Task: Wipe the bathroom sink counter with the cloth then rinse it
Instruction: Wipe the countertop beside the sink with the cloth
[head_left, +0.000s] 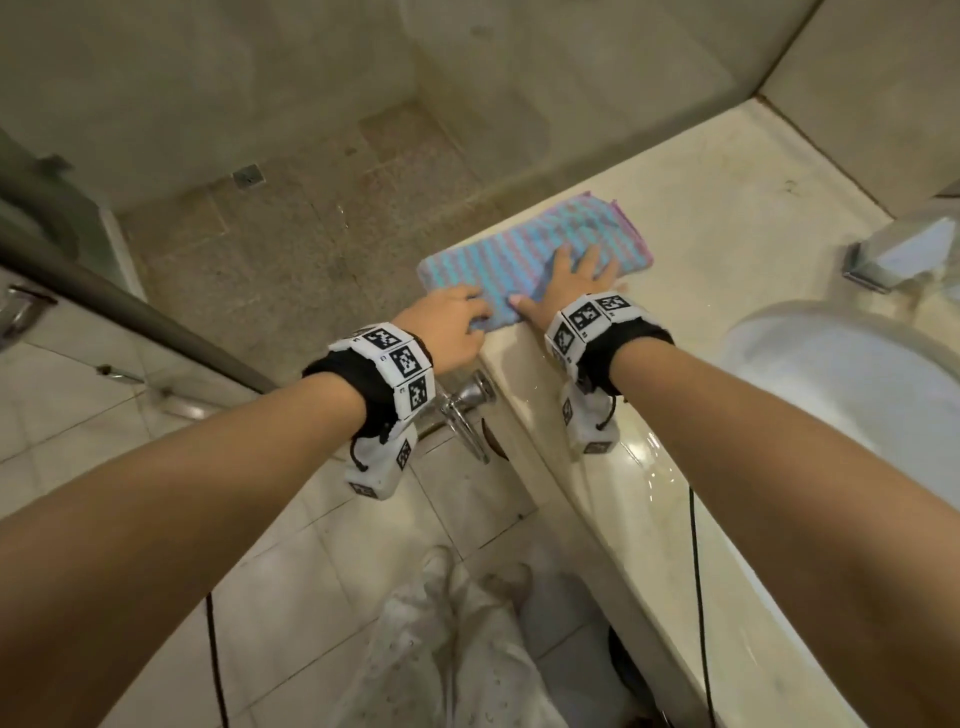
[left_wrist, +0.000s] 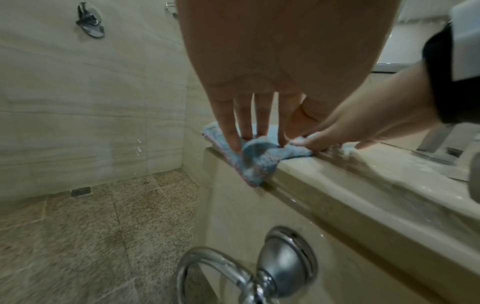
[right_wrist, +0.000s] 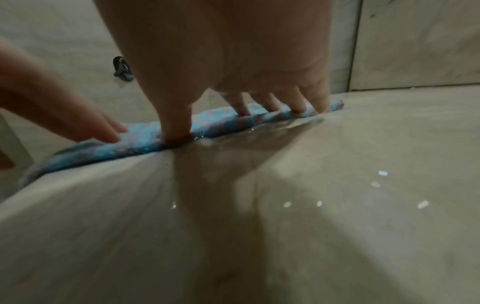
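A blue-and-pink striped cloth (head_left: 535, 244) lies flat at the left end of the beige sink counter (head_left: 727, 208), one corner hanging over the front edge (left_wrist: 259, 166). My right hand (head_left: 569, 280) lies flat on it with spread fingers (right_wrist: 296, 102) pressing down. My left hand (head_left: 452, 325) sits at the cloth's near-left corner by the counter's edge, its straight fingers (left_wrist: 233, 131) on a raised fold. The counter (right_wrist: 337, 174) behind my right hand is wet and shiny.
The white sink basin (head_left: 857, 374) and chrome faucet (head_left: 893, 249) lie to the right. A chrome ring holder (head_left: 467, 410) sticks out under the counter's front. Left of the counter is the shower floor with a drain (head_left: 248, 176) and a glass door rail (head_left: 130, 306).
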